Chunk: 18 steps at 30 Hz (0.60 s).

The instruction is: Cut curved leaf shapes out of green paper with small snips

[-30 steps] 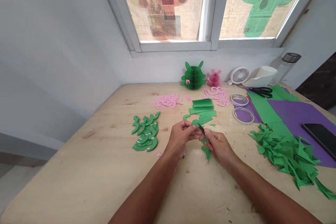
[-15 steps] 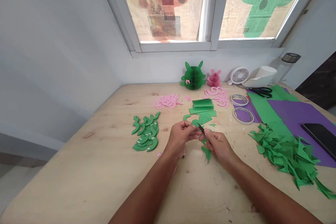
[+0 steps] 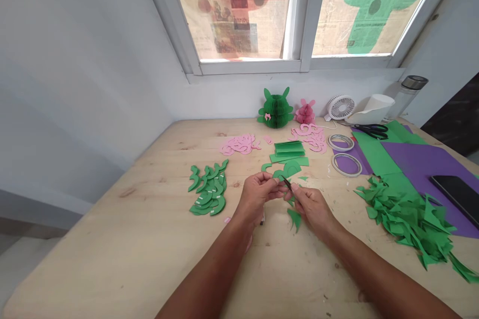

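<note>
Change from earlier frame: barely any; left grip (image 3: pixel 258 195) and right grip (image 3: pixel 312 209) in nearly the same spot, with the view only slightly shifted.
Tool: slim dark pointed tool (image 3: pixel 287 184), too small to tell whether scissors or tweezers, held between both grips.
Right grip: closed, fingers pinched on the tool.
Left grip: closed, fingers curled and pinched beside the tool's upper end; anything inside them hidden.
Paper at hands: pointed scrap of matte green paper (image 3: pixel 294 220) just below the right grip, over the middle of the counter.
Just beyond hands: arched piece of green card (image 3: pixel 292 168), near a neat stack of folded green paper strips (image 3: pixel 289 148).
Counter: pale knotty wood (image 3: pixel 112 239), marked with small scuffs.
Left of hands: overlapping green paper crescents (image 3: pixel 207 192), some with small white patches.
Far edge: tangled pink paper curls (image 3: pixel 239 144), a second pink batch (image 3: pixel 309 137), a green honeycomb-paper figure with two ears (image 3: pixel 276 113), and a smaller pink honeycomb figure (image 3: pixel 305 112).
Right of hands: two thin tape rolls (image 3: pixel 346 164), black-handled scissors (image 3: pixel 370 131), smooth purple sheet (image 3: pixel 422 159), a heap of jagged green offcuts (image 3: pixel 407 222), and a black phone (image 3: pixel 458 194) on the purple sheet.
Behind: white desk fan (image 3: pixel 340 107), clear bottle with metal cap (image 3: pixel 406 94), newspaper-covered window (image 3: pixel 235 10).
</note>
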Available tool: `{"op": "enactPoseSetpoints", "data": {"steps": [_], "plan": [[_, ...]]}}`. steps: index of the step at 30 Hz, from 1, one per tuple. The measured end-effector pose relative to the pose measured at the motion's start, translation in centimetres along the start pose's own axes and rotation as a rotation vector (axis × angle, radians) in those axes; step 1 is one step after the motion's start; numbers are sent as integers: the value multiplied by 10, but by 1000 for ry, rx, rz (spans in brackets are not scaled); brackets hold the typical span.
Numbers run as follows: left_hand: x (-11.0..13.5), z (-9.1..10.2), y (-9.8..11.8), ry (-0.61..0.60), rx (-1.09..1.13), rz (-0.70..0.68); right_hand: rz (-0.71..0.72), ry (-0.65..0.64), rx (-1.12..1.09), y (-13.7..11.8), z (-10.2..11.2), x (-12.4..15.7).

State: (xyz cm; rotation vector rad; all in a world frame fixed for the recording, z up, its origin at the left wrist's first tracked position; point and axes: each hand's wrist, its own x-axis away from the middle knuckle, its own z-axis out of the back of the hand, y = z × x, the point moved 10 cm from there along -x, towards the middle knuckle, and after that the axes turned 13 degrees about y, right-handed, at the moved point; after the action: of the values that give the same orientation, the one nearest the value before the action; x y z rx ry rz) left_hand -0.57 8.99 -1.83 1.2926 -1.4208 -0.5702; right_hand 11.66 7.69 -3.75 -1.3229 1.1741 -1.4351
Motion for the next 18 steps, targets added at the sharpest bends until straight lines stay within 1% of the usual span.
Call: {"op": "enactPoseSetpoints", "data": {"steps": [11,18], "plan": [[-2,0,-1,-20,-19,-4,2,-15,-20,5,0,-2],[-2,0,1,-29,-19,-20,15,-7,-5,4,1,-3]]}}
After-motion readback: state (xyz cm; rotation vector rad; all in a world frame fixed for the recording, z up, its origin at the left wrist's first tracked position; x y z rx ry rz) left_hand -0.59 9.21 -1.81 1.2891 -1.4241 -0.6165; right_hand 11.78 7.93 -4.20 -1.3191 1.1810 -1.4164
